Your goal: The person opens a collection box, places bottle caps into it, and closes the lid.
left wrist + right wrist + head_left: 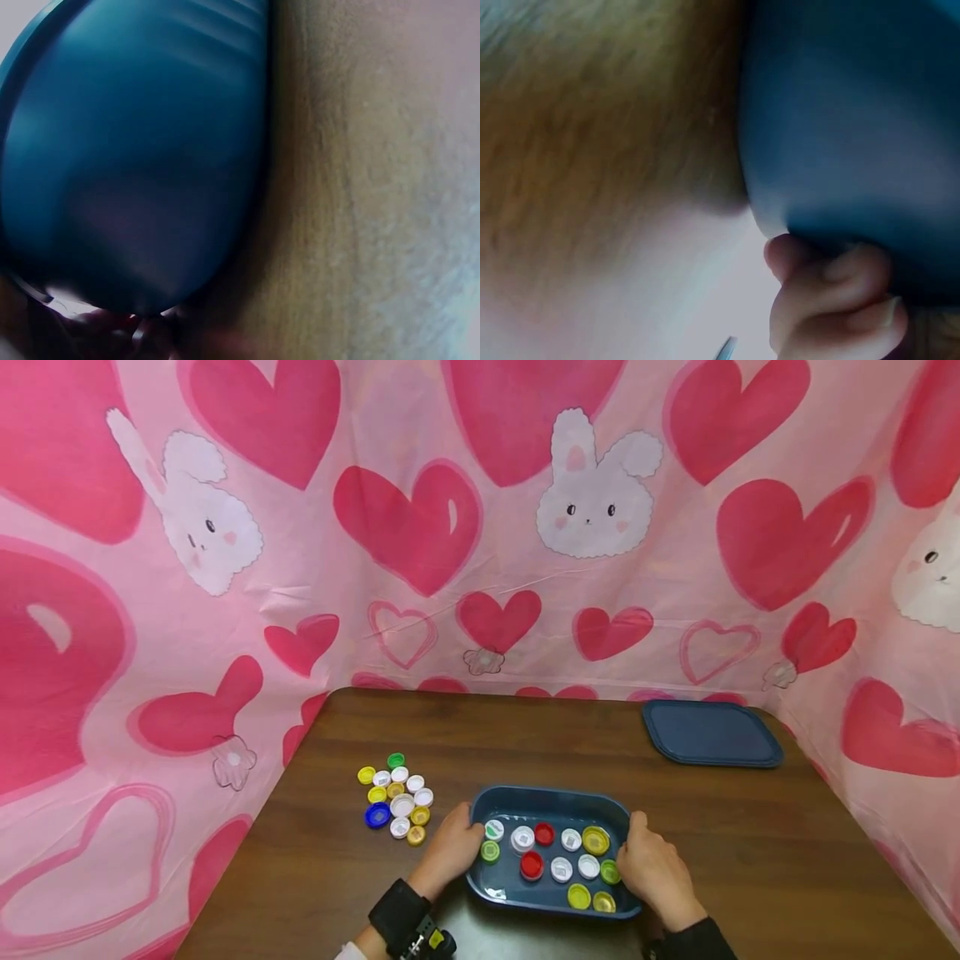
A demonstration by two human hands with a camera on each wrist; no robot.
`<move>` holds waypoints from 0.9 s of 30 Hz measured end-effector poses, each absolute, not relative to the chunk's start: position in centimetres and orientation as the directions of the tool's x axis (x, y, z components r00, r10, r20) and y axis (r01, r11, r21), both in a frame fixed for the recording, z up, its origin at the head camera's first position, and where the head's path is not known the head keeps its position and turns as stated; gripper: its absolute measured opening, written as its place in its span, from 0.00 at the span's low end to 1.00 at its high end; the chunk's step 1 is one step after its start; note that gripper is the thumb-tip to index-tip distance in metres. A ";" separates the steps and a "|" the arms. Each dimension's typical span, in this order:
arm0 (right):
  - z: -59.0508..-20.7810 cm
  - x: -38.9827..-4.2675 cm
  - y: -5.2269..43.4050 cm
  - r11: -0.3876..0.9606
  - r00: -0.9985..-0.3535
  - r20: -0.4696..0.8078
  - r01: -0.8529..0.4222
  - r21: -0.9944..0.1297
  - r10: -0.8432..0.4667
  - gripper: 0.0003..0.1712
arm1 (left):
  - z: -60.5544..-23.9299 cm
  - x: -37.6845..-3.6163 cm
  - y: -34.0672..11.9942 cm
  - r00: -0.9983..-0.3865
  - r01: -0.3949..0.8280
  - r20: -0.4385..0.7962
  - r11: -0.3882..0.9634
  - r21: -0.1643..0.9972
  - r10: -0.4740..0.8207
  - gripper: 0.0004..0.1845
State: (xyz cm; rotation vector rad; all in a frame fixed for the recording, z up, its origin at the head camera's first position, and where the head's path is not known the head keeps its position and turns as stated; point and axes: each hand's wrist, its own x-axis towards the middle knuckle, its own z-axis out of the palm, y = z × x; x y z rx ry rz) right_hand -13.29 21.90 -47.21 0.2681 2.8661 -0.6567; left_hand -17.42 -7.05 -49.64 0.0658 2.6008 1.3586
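A dark blue tray (551,802) sits near the table's front edge with several red, white, yellow and green bottle caps (561,857) in it. My left hand (452,850) grips the tray's left rim and my right hand (651,870) grips its right rim. In the left wrist view the tray's blue wall (135,157) fills the frame beside the brown table. Curled fingers (832,300) lie against the tray's wall (855,112) in the right wrist view.
A loose cluster of caps (397,797) lies on the brown table (525,735) left of the tray. A blue lid (711,732) lies at the back right. Pink heart-print cloth (465,527) walls the table on three sides.
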 end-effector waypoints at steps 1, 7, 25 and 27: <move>-47.2 -13.3 21.9 0.885 -0.966 -0.223 0.216 -0.411 0.133 0.17 | -49.6 -17.5 -7.1 -0.977 -0.053 -0.162 0.577 0.815 0.138 0.23; -47.2 -13.4 22.0 0.878 -0.956 -0.261 0.238 -0.416 0.135 0.18 | -49.5 -17.6 -7.2 -0.975 -0.035 -0.154 0.576 0.817 0.159 0.24; -47.4 -13.4 22.4 0.882 -0.951 -0.283 0.236 -0.407 0.124 0.20 | -47.4 -19.0 -10.1 -0.979 0.053 -0.081 0.620 0.783 0.186 0.33; -47.4 -13.4 22.4 0.881 -0.948 -0.293 0.241 -0.408 0.124 0.21 | -46.7 -19.7 -11.1 -0.986 0.071 -0.045 0.639 0.766 0.163 0.32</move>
